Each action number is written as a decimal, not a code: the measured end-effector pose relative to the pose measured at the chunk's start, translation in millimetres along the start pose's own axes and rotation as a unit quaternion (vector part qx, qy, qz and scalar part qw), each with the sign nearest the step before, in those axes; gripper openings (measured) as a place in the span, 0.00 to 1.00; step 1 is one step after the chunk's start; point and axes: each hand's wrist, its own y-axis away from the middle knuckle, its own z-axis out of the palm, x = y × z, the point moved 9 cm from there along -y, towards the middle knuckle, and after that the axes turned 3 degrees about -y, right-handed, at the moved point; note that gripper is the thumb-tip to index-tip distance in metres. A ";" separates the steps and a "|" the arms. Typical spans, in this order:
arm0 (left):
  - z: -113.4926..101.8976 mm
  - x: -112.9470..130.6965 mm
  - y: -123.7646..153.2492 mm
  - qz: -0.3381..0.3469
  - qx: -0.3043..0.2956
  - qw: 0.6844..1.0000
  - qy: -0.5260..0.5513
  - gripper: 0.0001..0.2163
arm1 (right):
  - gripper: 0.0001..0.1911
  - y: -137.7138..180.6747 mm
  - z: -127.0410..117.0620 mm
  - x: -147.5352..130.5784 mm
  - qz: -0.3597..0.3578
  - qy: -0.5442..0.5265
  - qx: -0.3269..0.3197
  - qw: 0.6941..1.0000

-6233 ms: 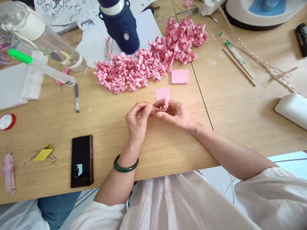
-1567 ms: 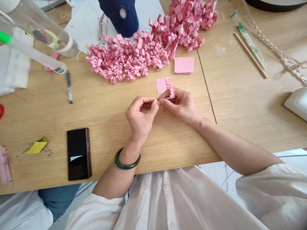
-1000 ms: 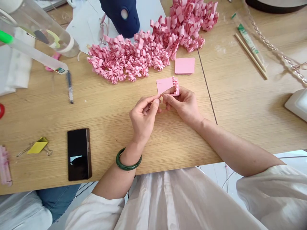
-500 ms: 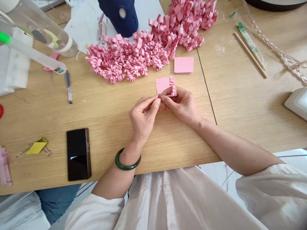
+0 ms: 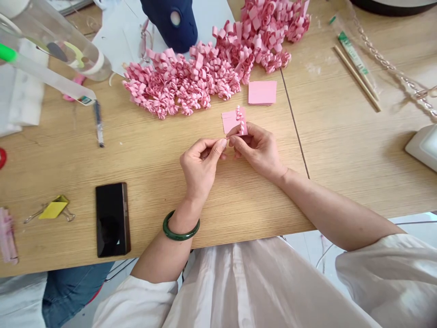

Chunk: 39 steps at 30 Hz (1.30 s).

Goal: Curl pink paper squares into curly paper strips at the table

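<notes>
My left hand (image 5: 200, 166) and my right hand (image 5: 257, 148) meet fingertip to fingertip above the wooden table. Each is closed in a pinch of thumb and forefinger on a narrow pink paper strip (image 5: 241, 122). Its curled, looped part stands out beyond my right fingers; the piece between the fingertips is tiny and mostly hidden. Just beyond lies a pink paper rectangle (image 5: 229, 123) with slits near its left edge, partly covered by the strip and my right hand. A small stack of pink paper (image 5: 262, 92) is farther back, to the right.
A long heap of curled pink paper flowers (image 5: 191, 77) spans the back, before a dark blue cup (image 5: 174, 23). Leftward are a phone (image 5: 112, 221), a yellow binder clip (image 5: 53, 209), a pen (image 5: 98, 123) and a clear bottle (image 5: 75, 50). Wooden sticks (image 5: 357, 77) lie right.
My left hand has shifted slightly left, opening a small gap from the right fingertips. The curled strip by my right hand has moved a little left and up over the pink rectangle.
</notes>
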 end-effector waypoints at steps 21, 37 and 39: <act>8.6 -4.5 -1.0 -0.054 -0.054 0.997 -0.023 0.04 | 0.12 0.6 1.0 -0.1 0.010 -0.016 0.000 1.000; 10.0 -12.7 1.1 -0.093 -0.059 0.994 0.021 0.17 | 0.23 -1.8 -2.1 0.4 0.025 -0.022 -0.005 0.999; 11.7 -10.7 1.4 -0.077 -0.070 0.994 0.019 0.15 | 0.23 -1.6 -0.7 1.1 0.030 -0.027 -0.012 0.999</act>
